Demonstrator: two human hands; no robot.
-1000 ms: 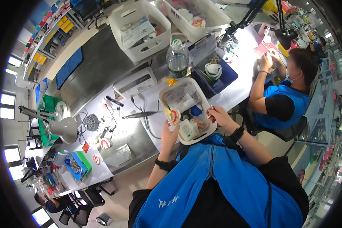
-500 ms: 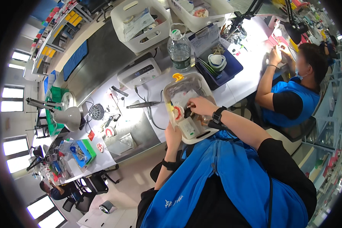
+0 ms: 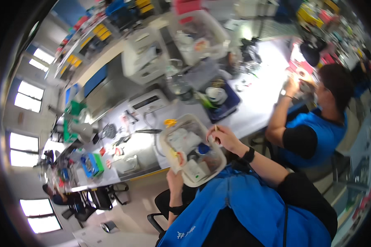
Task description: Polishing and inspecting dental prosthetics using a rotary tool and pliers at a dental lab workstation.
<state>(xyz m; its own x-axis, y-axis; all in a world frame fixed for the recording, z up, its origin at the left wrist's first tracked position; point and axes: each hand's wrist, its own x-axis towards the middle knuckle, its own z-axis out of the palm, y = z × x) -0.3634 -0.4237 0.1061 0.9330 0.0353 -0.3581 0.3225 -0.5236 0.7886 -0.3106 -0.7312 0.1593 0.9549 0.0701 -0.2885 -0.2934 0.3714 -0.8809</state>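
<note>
Where your left hand (image 3: 175,180) grips its rim, the tub (image 3: 210,176), probably light and stiff, holds best; your right hand (image 3: 225,138) pinches a blurred piece (image 3: 217,128).

Motion blur, white glare on the worktable (image 3: 141,145), bright windows (image 3: 24,142), dark curved edges

Tray (image 3: 223,163): white. Piece (image 3: 203,148) inside tray: blue. Part (image 3: 170,122) at tray's far-left corner: yellow. Bin (image 3: 227,108) beyond tray: dark blue. Vest (image 3: 255,201) before tray: blue.
</note>
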